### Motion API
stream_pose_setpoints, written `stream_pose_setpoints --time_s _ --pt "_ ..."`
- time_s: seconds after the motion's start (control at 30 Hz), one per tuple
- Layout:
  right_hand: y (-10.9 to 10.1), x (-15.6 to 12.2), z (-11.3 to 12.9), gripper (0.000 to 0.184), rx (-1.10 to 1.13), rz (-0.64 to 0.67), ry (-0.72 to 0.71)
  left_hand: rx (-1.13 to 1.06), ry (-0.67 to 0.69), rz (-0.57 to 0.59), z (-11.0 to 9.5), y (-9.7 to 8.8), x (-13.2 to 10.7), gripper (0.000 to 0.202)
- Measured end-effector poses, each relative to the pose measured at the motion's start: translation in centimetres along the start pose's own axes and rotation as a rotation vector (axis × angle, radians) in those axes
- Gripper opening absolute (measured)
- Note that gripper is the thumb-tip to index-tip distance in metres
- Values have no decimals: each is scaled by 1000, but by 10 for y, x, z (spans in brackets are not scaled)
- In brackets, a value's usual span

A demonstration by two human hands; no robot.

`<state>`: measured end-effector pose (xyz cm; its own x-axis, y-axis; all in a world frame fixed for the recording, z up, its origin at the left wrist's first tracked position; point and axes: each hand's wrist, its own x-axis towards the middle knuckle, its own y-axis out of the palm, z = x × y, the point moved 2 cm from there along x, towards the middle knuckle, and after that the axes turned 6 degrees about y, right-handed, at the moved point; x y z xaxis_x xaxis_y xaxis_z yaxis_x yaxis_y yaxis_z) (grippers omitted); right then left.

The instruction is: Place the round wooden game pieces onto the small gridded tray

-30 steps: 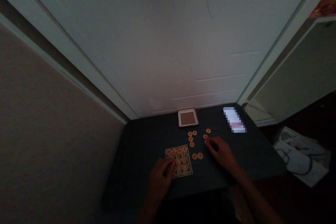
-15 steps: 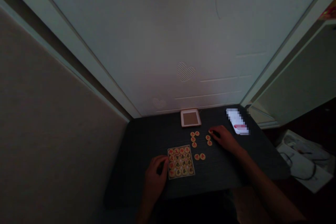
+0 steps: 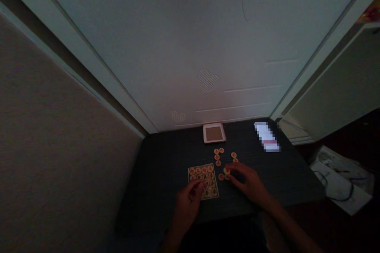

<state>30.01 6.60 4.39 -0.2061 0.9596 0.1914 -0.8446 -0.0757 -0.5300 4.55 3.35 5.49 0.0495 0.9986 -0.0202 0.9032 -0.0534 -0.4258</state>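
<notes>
The right hand (image 3: 248,184) lies low over the dark worktop (image 3: 166,166), its fingertips pinched on a small round tan disc with a red mark (image 3: 227,170), just right of the square tan game board (image 3: 211,180). The board is filled with rows of similar discs. The left hand (image 3: 186,205) rests with curled fingers on the board's near left corner; in the dim light I cannot tell whether it grips anything. Beyond the right hand, more loose tan discs (image 3: 218,157) lie scattered. Farther back, by the wall, sits a white-rimmed square tray with a brown inside (image 3: 214,133).
</notes>
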Motion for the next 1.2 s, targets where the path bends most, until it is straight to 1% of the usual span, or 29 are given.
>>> stream_pose_setpoints --time_s 0.1,0.2,0.3,0.47,0.6,0.77,0.93,1.07,1.2 --pt "22 -11 22 26 60 23 -40 -115 -26 38 -9 16 -3 29" --pt "37 -17 34 28 91 41 -78 -224 -39 51 -13 26 -4 27" --pt "45 -21 38 30 77 38 -98 -293 -78 36 -14 29 -4 28" --pt "51 -24 38 33 83 16 -154 -343 -131 -3 -11 29 -1 31" --pt "53 -24 38 33 122 -3 -77 -371 -110 19 -12 28 0 31" --pt "51 -21 42 29 188 2 60 -322 -82 55 -14 26 0 34" --pt "48 -19 41 26 249 14 169 -374 -52 111 -16 24 -1 31" --pt "48 -21 38 28 277 3 226 -362 -29 141 -17 22 -2 29" --pt "47 -22 39 29 295 -21 256 -339 -19 144 -16 21 -1 32"
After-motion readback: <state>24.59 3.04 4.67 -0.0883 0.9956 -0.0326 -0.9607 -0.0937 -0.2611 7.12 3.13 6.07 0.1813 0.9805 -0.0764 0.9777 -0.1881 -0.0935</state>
